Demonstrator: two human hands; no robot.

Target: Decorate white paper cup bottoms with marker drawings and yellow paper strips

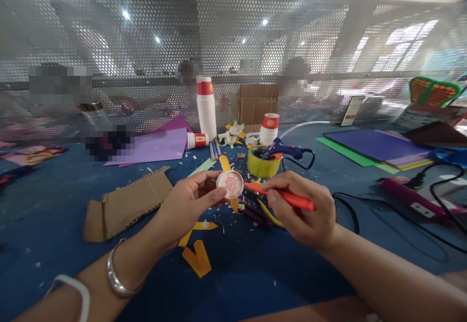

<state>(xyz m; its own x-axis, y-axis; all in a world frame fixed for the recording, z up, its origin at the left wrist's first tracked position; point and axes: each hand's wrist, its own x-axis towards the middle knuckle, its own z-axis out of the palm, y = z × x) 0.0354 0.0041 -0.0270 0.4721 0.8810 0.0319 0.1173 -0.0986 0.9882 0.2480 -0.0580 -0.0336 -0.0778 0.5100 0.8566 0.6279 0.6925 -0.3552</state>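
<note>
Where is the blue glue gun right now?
In the head view, right of centre, the glue gun rests on the yellow tape roll, beyond the hands.

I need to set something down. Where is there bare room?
Mostly bare blue table: left of the brown corrugated cardboard, and right of the folded orange-yellow paper strip, nearer than the right hand. Crowded: around the round yellow tape roll, among small paper scraps.
</note>
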